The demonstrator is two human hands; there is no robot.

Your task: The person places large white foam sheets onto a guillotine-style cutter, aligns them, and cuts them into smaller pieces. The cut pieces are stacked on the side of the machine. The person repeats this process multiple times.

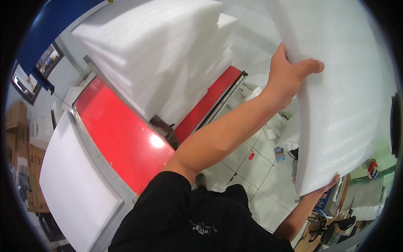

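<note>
A large, thick white foam sheet (343, 116) is held up at the right side of the view, bending slightly along its length. My left hand (289, 74) grips its near long edge, thumb lying across the face and fingers hidden behind. Lower down, my right hand (330, 185) holds the sheet's bottom edge; only some of its fingers show past the foam. A tall stack of similar white foam sheets (163, 56) stands upper left of my left arm, over a red machine bed (217, 97). Its side edges are uneven.
Nearer on the left, a glossy red panel (116, 132) meets a metal rail, with a white board (78, 186) beyond it. Cardboard boxes (34, 163) are at far left. Foam scraps (272, 132) and a small blue packet (279, 154) lie on the tiled floor (258, 167).
</note>
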